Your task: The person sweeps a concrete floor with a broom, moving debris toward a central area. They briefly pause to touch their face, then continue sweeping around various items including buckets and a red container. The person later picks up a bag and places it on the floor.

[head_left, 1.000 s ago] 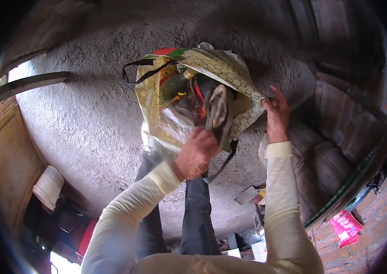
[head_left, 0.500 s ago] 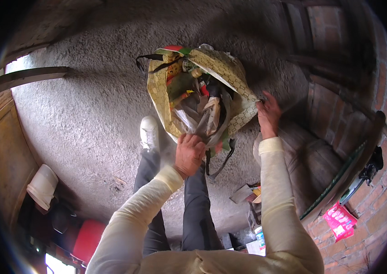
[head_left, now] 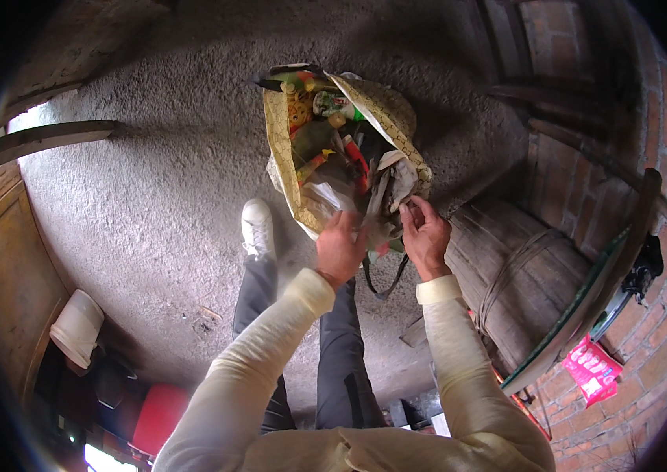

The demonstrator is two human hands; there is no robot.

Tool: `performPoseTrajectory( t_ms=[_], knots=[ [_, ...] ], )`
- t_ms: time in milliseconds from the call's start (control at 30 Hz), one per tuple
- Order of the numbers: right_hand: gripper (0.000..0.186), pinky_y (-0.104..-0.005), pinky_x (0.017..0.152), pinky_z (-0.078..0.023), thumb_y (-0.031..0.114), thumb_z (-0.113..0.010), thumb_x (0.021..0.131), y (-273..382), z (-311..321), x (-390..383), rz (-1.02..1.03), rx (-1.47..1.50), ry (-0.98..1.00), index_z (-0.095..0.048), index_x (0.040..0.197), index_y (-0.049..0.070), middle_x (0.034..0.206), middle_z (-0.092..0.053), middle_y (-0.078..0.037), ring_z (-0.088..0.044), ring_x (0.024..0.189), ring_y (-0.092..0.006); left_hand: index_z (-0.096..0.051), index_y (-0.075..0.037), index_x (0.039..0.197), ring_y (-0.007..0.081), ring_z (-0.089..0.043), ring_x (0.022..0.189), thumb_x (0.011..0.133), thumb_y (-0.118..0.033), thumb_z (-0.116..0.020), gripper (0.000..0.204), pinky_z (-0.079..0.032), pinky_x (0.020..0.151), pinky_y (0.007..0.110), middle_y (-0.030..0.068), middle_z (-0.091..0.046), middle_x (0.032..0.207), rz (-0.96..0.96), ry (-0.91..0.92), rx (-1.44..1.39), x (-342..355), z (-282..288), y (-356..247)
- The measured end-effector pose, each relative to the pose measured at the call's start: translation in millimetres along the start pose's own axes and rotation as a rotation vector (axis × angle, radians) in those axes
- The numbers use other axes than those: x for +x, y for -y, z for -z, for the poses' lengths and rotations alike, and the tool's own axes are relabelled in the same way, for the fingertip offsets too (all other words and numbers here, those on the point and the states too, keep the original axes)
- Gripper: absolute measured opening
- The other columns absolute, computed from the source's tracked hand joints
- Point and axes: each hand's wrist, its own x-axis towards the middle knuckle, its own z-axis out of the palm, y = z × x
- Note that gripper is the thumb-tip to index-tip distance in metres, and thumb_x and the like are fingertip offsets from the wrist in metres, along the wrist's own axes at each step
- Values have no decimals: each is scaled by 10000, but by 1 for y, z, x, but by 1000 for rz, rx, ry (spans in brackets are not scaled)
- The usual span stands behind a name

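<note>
A tan patterned shopping bag [head_left: 280, 145] stands gaping on the floor in front of my feet, black straps hanging from it. Inside lie a bottle with a green label [head_left: 333, 105], red and yellow packets, a capped bottle [head_left: 316, 135] and clear plastic wrapping [head_left: 328, 197]. My left hand [head_left: 339, 248] is closed at the bag's near rim; its fingertips are partly hidden and slightly blurred. At the near right of the opening, my right hand [head_left: 426, 236] pinches a crumpled whitish wrapper [head_left: 402, 182], which lies against the bag's right side.
To the right are a wooden barrel-like container [head_left: 526, 275] and a brick wall [head_left: 656, 315] with a pink packet [head_left: 591, 370] by it. A white bucket [head_left: 76, 329] stands at the left. A curved wooden piece [head_left: 54, 141] juts in at the upper left.
My right hand has let go of the bag's right corner and moved left and nearer, to the crumpled wrapper. That side of the bag has folded inward. My left hand has shifted slightly right.
</note>
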Motion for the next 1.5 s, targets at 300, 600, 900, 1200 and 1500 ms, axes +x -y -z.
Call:
performPoseTrajectory(
  t_ms=[300,600,900,1200,1500],
  knots=[
    [191,-420,624,-482,227,-598,777,1,-12,42,-109,-142,53,-618,817,42,760,-628,-207,-608,733,-393,-595,-29,850,379,-605,717,769,-242,-600,227,-482,643,423,198,-623,757,287,40,-10,13,-21,10],
    [81,-362,529,-454,130,-636,774,58,-51,3,243,84,108,-635,802,54,701,-602,-122,-595,604,-286,-551,-12,802,75,-499,554,859,-48,-531,71,-397,489,223,16,-562,666,619,-152,-773,-45,3,57],
    [232,-373,636,-488,47,-604,796,60,-45,-34,114,197,78,-612,1028,52,836,-635,-87,-616,712,-262,-541,-42,770,63,-474,532,866,-76,-548,102,-373,481,209,-11,-547,658,651,-129,-901,-44,21,54],
    [436,-382,758,-463,134,-625,798,-39,-10,-113,-348,-63,192,-480,1189,9,961,-589,-158,-577,873,-263,-580,37,801,75,-496,624,829,-92,-567,133,-424,566,244,19,-581,700,453,-128,-840,3,8,26],
    [265,-222,479,-301,240,-543,911,-24,28,-138,-739,1017,143,-621,970,-7,607,-485,14,-397,518,-66,-610,18,844,100,-495,507,825,-163,-579,185,-399,450,256,22,-558,635,390,-44,-420,57,6,59]
  ],
)
